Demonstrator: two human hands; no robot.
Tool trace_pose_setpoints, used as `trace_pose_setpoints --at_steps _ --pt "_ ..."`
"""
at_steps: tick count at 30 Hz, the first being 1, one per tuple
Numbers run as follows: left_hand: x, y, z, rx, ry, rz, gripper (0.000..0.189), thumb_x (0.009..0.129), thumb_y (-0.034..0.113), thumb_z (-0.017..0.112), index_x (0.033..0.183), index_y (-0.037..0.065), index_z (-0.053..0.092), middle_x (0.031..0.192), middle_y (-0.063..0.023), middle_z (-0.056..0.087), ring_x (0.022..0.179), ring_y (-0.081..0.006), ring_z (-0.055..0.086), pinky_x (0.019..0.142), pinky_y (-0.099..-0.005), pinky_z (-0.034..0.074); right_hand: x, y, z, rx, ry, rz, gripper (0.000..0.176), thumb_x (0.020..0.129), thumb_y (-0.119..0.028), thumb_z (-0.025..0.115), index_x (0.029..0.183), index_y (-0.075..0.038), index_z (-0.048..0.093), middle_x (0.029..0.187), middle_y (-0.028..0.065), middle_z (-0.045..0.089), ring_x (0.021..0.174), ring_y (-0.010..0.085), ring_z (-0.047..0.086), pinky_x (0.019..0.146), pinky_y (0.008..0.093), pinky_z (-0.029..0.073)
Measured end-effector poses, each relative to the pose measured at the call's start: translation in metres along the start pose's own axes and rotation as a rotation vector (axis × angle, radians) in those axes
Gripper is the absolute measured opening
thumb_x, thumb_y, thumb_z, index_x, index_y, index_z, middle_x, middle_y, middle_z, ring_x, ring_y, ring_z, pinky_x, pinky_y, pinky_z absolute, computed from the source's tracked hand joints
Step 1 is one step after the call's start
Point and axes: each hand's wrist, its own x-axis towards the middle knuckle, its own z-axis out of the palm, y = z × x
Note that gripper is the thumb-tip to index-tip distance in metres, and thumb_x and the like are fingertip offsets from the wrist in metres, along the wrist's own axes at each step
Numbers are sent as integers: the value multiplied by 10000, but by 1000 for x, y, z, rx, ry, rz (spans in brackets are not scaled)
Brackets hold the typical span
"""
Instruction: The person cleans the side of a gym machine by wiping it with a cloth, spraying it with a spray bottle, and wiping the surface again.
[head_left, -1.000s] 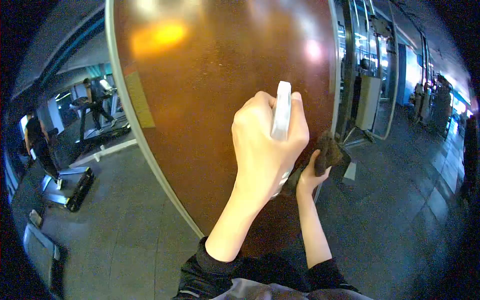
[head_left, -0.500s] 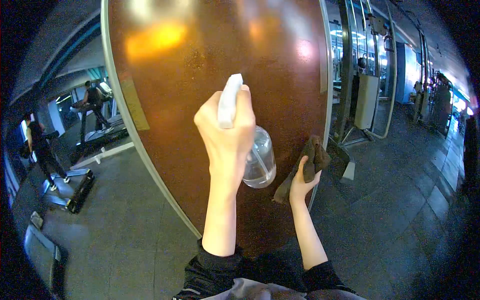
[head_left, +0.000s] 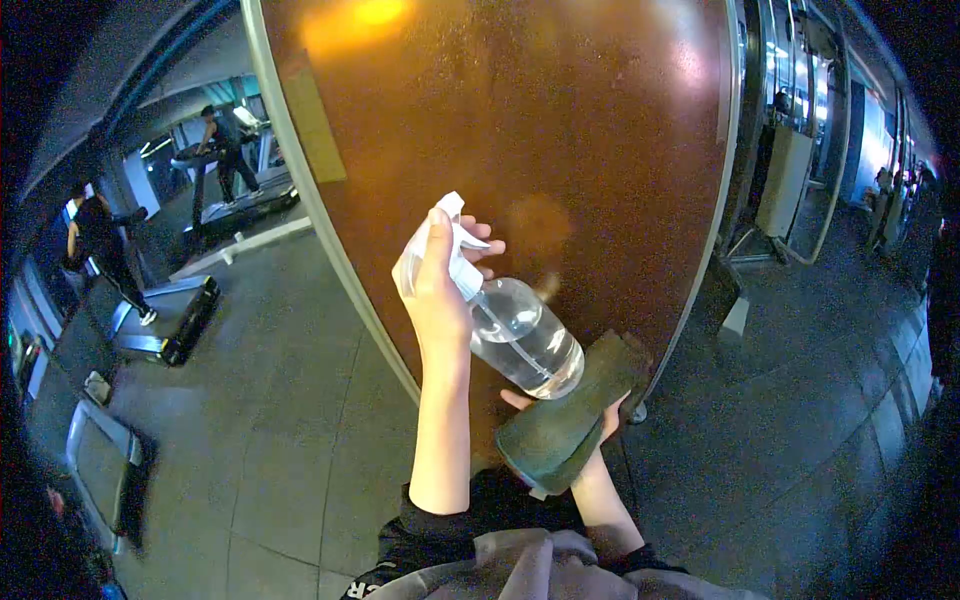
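Note:
My left hand is closed round the white trigger head of a clear spray bottle, with some fingers at the trigger. The bottle is part-filled with clear liquid and tilted, its base toward the lower right. Just under that base lies a dark greenish-brown cloth, draped over my right hand, which grips it from behind; most of those fingers are hidden. Both hands are in front of a glossy brown panel, which has a wet-looking, droplet-speckled patch near its top.
A pale metal frame edges the panel. On the left, two people appear near treadmills, one of them on a treadmill farther back. Weight machines stand at right on the dark tiled floor.
The view has shifted, so the panel sits higher. The bottle has tipped over to the right. My right hand has brought the cloth leftward and lower, beneath the bottle, spread wider.

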Motion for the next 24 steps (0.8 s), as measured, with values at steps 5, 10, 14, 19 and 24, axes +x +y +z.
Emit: trace_pose_setpoints --at_steps 5,10,14,19,24 --pt "-4 -8 -15 -67 -209 -102 423 892 346 539 1103 -21 512 881 -147 634 825 -259 664 647 -326 527 -27 -13 -12 -222 97 165 878 755 -726 444 1383 -132 288 1365 129 381 1176 347 433 874 564 428" --pt "-21 -11 -30 447 -151 117 400 865 285 606 1126 -9 531 854 -87 622 708 -152 620 655 -275 495 -12 -10 2 -161 126 -5 719 809 -635 475 1332 -152 370 1318 125 430 1019 268 497 738 431 442" --pt "-29 -26 -21 365 11 225 213 865 237 606 887 25 598 752 -45 619 698 -129 600 643 -259 473 -8 -7 -2 -48 48 -17 671 823 -595 479 1318 -150 391 1292 125 454 989 268 513 745 425 451" --pt "-24 -15 -30 174 -159 -19 165 867 187 580 838 25 574 774 -62 613 762 -167 610 732 -316 482 -12 -16 6 -66 300 161 603 842 -573 455 1236 -118 470 1183 128 529 836 264 539 664 370 464" --pt "-15 -12 -40 -24 -451 -3 137 848 144 593 879 21 541 810 -63 569 810 -203 598 757 -356 497 -12 -18 31 -139 564 192 577 878 -563 386 1194 -95 502 1072 125 578 772 251 547 622 354 468"
